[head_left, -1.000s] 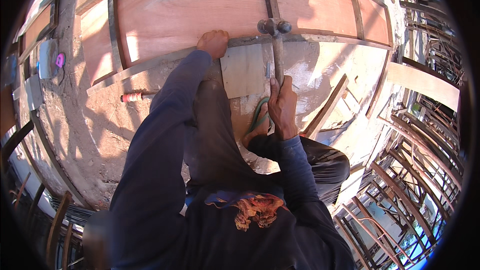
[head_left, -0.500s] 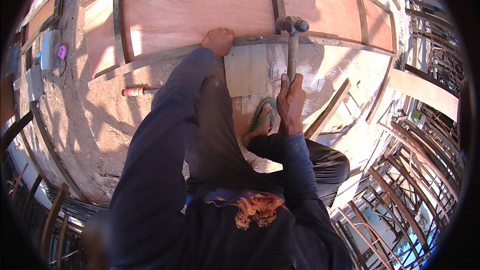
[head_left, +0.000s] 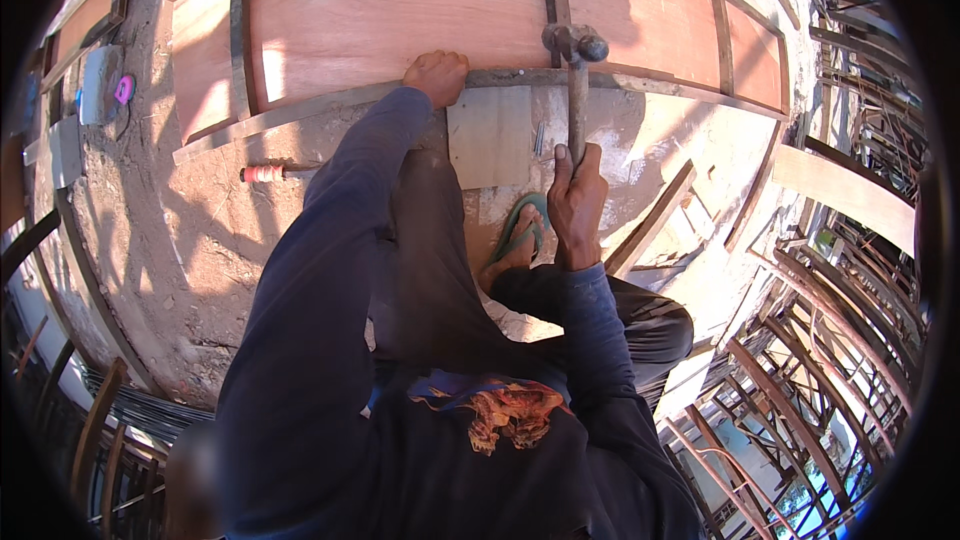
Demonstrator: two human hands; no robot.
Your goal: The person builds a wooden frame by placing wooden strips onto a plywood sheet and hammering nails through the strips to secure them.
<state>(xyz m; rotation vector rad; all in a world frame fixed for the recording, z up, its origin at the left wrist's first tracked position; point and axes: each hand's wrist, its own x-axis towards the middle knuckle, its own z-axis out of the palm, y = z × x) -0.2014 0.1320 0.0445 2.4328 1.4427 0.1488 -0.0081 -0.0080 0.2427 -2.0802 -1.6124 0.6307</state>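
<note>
My right hand (head_left: 580,202) is wrapped round the handle of a hammer (head_left: 577,105). The hammer's metal head is raised over the near wooden batten (head_left: 625,82) of a framed plywood panel (head_left: 400,15). My left hand (head_left: 437,78) is closed over that same batten, knuckles up; its fingertips are hidden. Between the two hands, a small nail head (head_left: 521,73) shows on the batten. A few loose nails (head_left: 540,138) lie on a board (head_left: 490,138) just below it.
A tool with a red handle (head_left: 262,174) lies on the dirt left of my left arm. My sandalled foot (head_left: 520,235) is beside the board. A wood length (head_left: 650,220) slants at the right. Stacked timber and metal bars (head_left: 800,360) crowd the right side.
The hammer head has shifted slightly to the left, with my right hand moving a little the same way. My left hand stays on the batten.
</note>
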